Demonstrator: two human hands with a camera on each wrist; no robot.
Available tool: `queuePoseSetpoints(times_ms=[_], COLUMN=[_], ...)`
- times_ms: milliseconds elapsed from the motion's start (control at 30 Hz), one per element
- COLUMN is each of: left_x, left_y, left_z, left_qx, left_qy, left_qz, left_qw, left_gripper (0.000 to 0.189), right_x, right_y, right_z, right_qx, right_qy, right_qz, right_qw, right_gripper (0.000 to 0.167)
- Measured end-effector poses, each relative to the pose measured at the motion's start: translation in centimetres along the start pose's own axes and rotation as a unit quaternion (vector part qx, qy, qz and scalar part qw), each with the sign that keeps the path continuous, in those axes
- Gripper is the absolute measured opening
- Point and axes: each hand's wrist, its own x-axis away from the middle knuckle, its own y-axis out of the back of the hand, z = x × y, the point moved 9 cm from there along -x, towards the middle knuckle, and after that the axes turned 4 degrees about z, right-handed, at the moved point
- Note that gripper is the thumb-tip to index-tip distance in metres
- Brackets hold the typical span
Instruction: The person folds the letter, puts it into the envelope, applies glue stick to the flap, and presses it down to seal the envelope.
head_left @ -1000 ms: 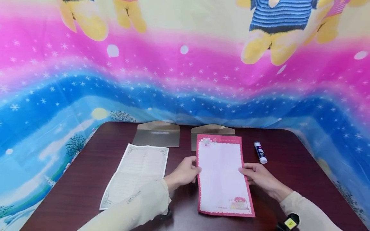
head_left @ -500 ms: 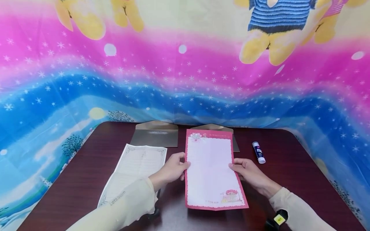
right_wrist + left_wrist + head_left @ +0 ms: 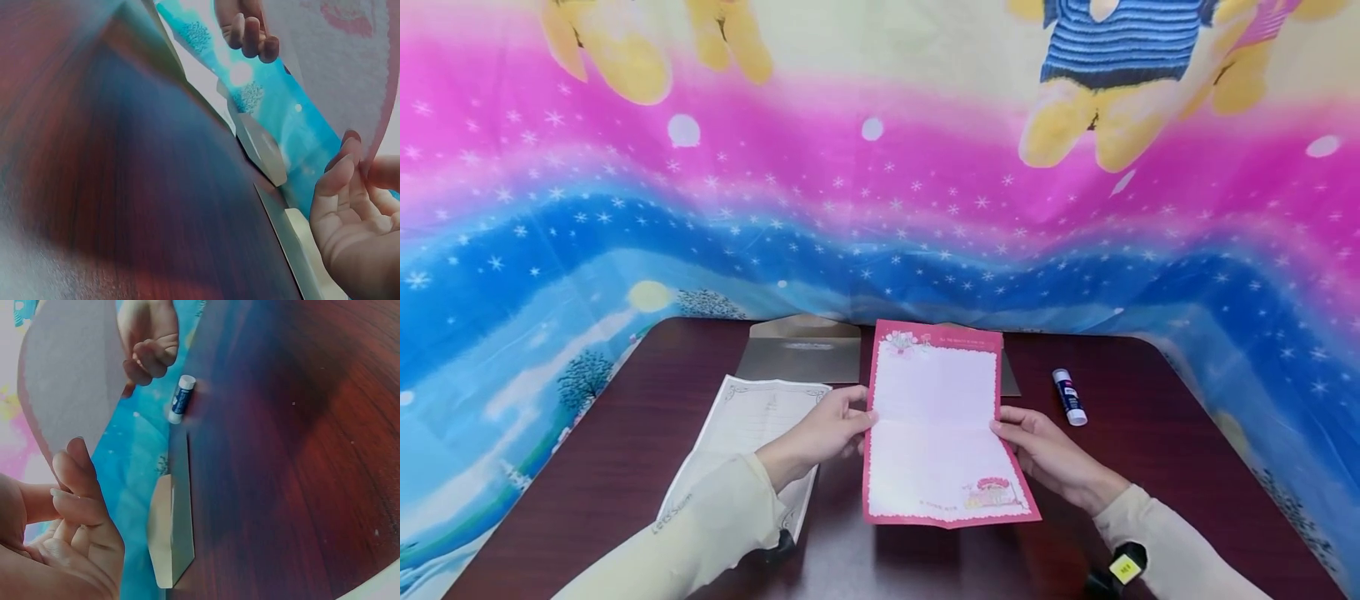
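A sheet of letter paper (image 3: 936, 425) with a red border, flower print at the top and a small drawing at the lower right is held up over the table. My left hand (image 3: 823, 429) pinches its left edge between thumb and fingers. Its right edge is pinched by my right hand (image 3: 1056, 454). A crease runs across the sheet's middle. In the left wrist view the back of the letter paper (image 3: 75, 369) is plain and pale. From the right wrist, the letter paper (image 3: 350, 75) bows slightly between both hands.
Another letter sheet (image 3: 760, 425), cream with an ornate border, lies at left, partly under my left sleeve. Two envelopes with raised flaps lie at the back, a left envelope (image 3: 801, 358) and a right envelope (image 3: 1011, 371) mostly hidden. A glue stick (image 3: 1069, 397) lies at right.
Both hands have moved left with the red-bordered letter paper and lifted it a little. Its lower part has tilted up toward the back, and its middle crease shows more.
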Motion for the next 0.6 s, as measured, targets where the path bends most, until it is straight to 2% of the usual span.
queuePoseSetpoints(times_ms=[300, 600], left_x=[0.16, 0.11], left_y=[0.32, 0.38], left_z=[-0.16, -0.1], left_qx=[0.026, 0.067], left_qy=[-0.008, -0.001], left_qz=[0.019, 0.027], left_qw=[0.9994, 0.9974], left_gripper=[0.038, 0.044], right_x=[0.05, 0.37], right_y=[-0.6, -0.32], right_z=[0.19, 0.25], right_qx=[-0.059, -0.087], right_qy=[0.015, -0.007], right_qz=[0.022, -0.003], right_qw=[0.9979, 0.9962], right_gripper=[0.043, 0.023])
